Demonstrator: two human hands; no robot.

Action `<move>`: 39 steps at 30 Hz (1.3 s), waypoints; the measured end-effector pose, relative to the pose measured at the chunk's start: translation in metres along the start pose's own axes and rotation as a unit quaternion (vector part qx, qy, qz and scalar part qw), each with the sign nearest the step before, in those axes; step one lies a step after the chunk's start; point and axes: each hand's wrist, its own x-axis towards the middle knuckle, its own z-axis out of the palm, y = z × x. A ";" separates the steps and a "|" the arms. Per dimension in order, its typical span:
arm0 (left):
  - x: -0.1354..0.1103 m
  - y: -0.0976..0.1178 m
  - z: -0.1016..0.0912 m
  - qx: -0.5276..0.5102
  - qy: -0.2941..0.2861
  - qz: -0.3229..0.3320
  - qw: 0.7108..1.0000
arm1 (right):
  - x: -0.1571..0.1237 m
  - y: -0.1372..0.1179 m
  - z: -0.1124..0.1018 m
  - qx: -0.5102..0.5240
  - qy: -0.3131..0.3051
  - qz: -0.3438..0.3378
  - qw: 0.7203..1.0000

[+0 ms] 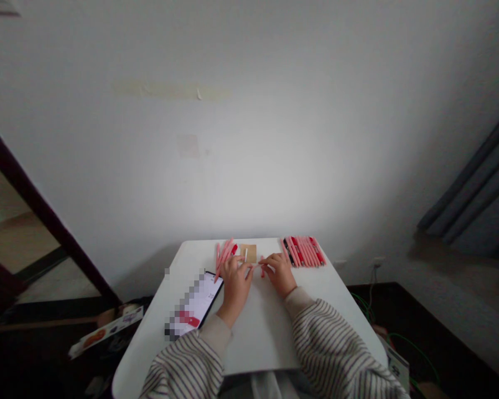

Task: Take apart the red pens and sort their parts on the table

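Left hand [236, 281]: fingers curled over the far part of the worktop [261, 332], thumb and fingertips pinched on a thin piece [255, 265]. Looked like steadying that end.
Right hand [280, 271]: pinched on the other end, fingertips only, probably because of how slim and fiddly to hold. A short pink part [263, 272] just under the fingers too; couldn't tell if gripped or only lying there.
Thin piece: bridged the gap between both hands, just on the near side of the tan pad [251, 252]. Too small to tell what exactly.
Tan pad: lay flat near the far edge, white stick [245, 253] on top, maybe for easier spotting.
Pen row [304, 252]: lined up side by side at the far right, mostly pink, some red and black mixed in. Probably packed tight against rolling.
Loose pens [223, 255]: fanned out by the left hand, likely for easy reach.
Phone [205, 302]: lay screen up, slanted beside the left wrist, probably for quick glances.
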 end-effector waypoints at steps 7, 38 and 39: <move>0.000 -0.001 0.000 -0.007 -0.003 0.004 1.000 | 0.000 -0.001 -0.001 0.000 0.002 -0.003 1.000; 0.000 -0.002 0.005 -0.023 -0.030 -0.008 0.999 | -0.001 0.005 0.006 0.076 -0.010 0.029 0.997; 0.000 -0.002 0.005 -0.024 -0.030 -0.007 0.999 | -0.001 0.006 0.007 0.073 -0.007 0.033 0.997</move>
